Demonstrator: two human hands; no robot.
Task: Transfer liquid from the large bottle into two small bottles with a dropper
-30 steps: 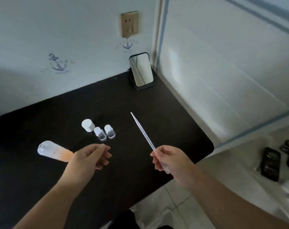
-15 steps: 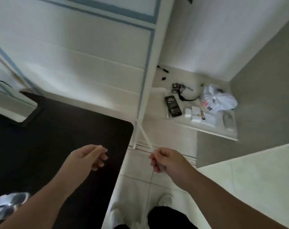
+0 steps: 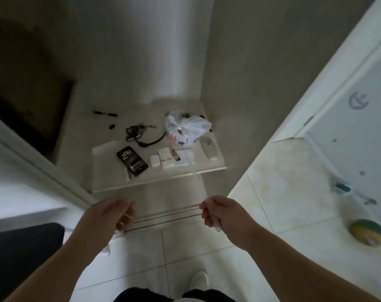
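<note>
My right hand (image 3: 223, 211) pinches the thin clear dropper (image 3: 216, 224); only its white bulb end shows below my fingers, and the stem is blurred against the pale floor. My left hand (image 3: 108, 216) hangs beside it with loosely curled fingers and holds nothing. Both hands hover over the tiled floor, to the right of the black table (image 3: 22, 253), of which only a corner shows at the lower left. The large bottle and the two small bottles are out of view.
A low white shelf (image 3: 111, 182) ahead carries a phone (image 3: 132, 160), a white plastic bag (image 3: 186, 129), small white boxes and cables. A yellow-green round thing (image 3: 368, 232) lies on the floor at the right. My shoe (image 3: 199, 280) is below.
My head has swung right, away from the table: the bottles and mirror have left the view, and the shelf and floor fill it. Both hands keep their pose.
</note>
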